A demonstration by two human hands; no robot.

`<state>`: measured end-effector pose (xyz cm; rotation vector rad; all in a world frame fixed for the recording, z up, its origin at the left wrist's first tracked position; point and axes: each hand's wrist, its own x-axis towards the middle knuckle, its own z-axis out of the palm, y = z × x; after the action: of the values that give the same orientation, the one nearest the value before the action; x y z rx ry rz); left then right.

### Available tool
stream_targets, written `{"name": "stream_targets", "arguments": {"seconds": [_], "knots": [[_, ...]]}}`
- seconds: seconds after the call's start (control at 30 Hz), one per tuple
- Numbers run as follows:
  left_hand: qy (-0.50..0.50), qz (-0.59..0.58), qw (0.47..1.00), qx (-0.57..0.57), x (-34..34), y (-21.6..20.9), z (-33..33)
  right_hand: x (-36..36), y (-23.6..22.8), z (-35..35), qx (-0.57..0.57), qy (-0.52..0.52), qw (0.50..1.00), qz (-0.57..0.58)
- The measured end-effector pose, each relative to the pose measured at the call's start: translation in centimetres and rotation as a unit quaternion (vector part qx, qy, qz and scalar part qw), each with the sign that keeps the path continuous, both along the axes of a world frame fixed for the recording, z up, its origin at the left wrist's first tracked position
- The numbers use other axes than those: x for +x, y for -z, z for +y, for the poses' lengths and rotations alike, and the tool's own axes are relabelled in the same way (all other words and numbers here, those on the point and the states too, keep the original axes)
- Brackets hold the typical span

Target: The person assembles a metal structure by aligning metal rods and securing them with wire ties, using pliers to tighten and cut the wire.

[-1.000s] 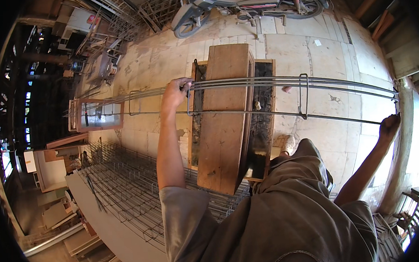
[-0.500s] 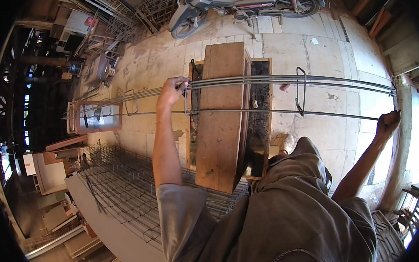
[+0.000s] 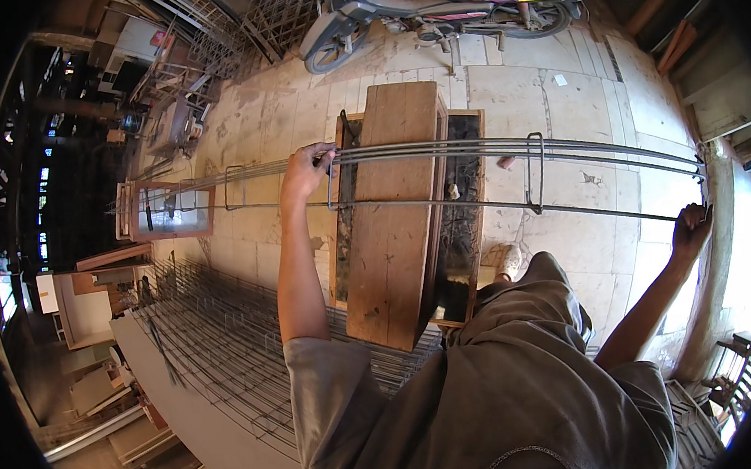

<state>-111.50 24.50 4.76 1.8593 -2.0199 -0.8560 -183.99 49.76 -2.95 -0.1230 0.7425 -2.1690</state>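
Observation:
Long steel reinforcing rods (image 3: 611,145) run left to right across a wooden bench (image 3: 392,225). Bent rectangular wire stirrups loop around them, one stirrup (image 3: 542,173) right of the bench and another stirrup (image 3: 235,188) to its left. My left hand (image 3: 307,172) is closed at the far rods beside the bench, fingers pinched where a middle stirrup (image 3: 331,182) meets them. At the far right, my right hand (image 3: 691,225) is a fist around the end of the separate near rod (image 3: 602,209). Its fingertips are partly hidden.
A motorbike (image 3: 439,11) stands at the back. Wire-mesh cages (image 3: 217,309) lie on a grey surface to my near left. A glass-topped wooden frame (image 3: 176,210) sits beneath the rods' left end. At right rises a post (image 3: 713,248); my foot (image 3: 509,261) is beside the bench.
My right hand has shifted slightly left with the near rod's end. The right-hand stirrup also sits a little further left and more upright. My left hand keeps its hold.

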Motion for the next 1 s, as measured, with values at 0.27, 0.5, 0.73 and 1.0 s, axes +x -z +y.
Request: {"name": "stream_targets", "arguments": {"seconds": [0.27,0.5,0.73,1.0], "knots": [[-0.001,0.037,0.999,0.003,-0.3,-0.2,0.6,-0.7,1.9,1.1,-0.009,-0.011,1.000,0.022],[0.014,0.079,0.997,0.002,2.3,2.1,0.0,0.3,2.5,0.8,0.041,0.053,0.986,0.153],[-0.020,0.076,0.997,0.017,0.5,0.3,1.0,3.4,-0.8,-0.1,0.154,0.129,0.978,0.052],[0.002,0.072,0.997,-0.011,-0.2,-0.2,1.6,4.4,-1.7,-0.2,0.184,0.128,0.973,0.063]]}}
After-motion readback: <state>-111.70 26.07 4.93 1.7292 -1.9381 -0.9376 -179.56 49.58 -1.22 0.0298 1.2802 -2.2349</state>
